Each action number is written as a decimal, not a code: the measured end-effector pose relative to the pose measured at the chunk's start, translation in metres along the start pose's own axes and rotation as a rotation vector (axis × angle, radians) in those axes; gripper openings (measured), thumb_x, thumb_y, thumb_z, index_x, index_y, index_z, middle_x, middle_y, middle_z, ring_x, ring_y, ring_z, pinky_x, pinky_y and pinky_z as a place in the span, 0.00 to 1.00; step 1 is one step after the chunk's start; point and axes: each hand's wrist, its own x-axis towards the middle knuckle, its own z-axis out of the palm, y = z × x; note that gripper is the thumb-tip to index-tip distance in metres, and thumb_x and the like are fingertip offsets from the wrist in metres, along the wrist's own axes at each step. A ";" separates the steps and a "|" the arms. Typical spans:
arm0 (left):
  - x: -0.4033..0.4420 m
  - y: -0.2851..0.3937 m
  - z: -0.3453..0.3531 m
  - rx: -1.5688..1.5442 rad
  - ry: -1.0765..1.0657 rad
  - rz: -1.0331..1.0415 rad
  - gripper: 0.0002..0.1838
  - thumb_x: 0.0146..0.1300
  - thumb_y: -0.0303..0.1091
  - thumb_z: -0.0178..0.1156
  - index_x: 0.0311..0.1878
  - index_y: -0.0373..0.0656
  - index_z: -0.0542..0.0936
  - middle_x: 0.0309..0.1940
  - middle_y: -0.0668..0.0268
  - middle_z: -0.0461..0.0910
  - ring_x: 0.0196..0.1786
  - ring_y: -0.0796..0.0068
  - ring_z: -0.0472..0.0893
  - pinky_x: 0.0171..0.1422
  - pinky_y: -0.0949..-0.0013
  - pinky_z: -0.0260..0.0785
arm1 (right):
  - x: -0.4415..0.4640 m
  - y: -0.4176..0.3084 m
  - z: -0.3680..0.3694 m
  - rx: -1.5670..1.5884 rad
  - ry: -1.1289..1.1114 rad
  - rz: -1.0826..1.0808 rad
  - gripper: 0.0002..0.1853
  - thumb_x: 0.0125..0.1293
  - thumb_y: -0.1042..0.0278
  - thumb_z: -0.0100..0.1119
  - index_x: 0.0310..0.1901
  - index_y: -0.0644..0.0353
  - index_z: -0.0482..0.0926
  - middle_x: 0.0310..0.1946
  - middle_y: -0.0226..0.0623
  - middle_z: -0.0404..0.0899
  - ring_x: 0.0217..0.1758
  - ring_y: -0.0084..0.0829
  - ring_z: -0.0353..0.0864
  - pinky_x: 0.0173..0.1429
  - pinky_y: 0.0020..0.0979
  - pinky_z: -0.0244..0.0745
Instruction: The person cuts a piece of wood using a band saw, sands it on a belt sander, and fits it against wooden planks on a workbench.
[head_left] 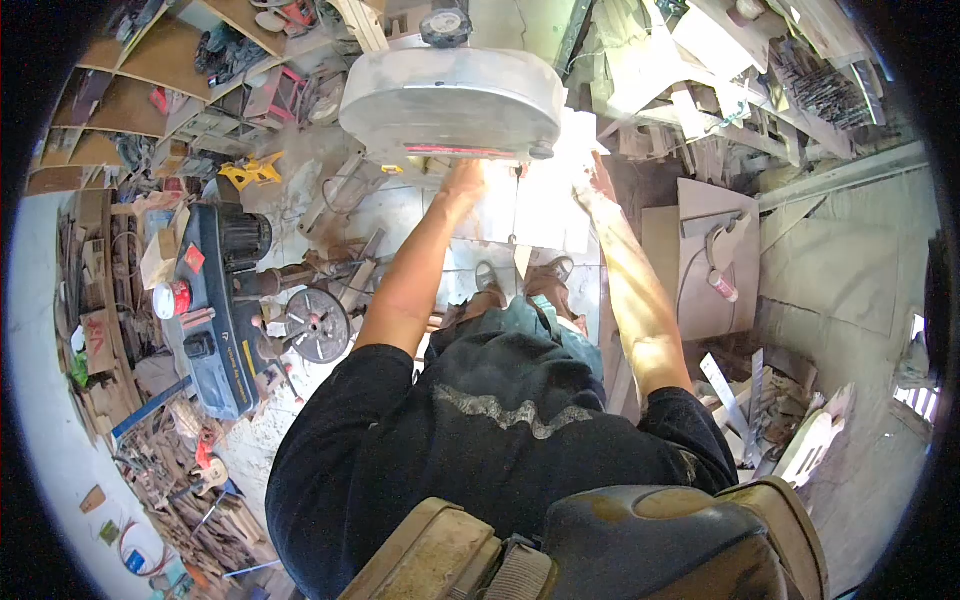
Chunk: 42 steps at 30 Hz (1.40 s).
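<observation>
I stand at what looks like a band saw, its big grey rounded housing [450,95] above a table [555,225] washed out by glare. My left hand [463,183] lies at the table's left part, its fingers hidden under the housing and lost in the light. At the table's right side is my right hand [596,183], bent at the wrist; glare blurs its fingers. Whatever lies between the hands is too bright to make out. A pale pointed piece [522,261] sticks out below the table's near edge.
A blue drill press [215,320] lies to the left, near a round slotted plate [318,325]. Wood offcuts [110,390] line the left wall. On the right are a leaning board [715,245] with a corded tool, and scrap wood [800,430]. Shelves [130,100] stand upper left.
</observation>
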 end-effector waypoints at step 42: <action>-0.021 0.016 -0.005 0.032 0.066 -0.169 0.16 0.51 0.37 0.68 0.40 0.38 0.83 0.37 0.48 0.82 0.46 0.46 0.82 0.53 0.53 0.75 | -0.100 -0.129 0.022 0.163 -0.041 0.177 0.15 0.69 0.60 0.59 0.47 0.63 0.85 0.33 0.44 0.86 0.40 0.35 0.86 0.50 0.39 0.80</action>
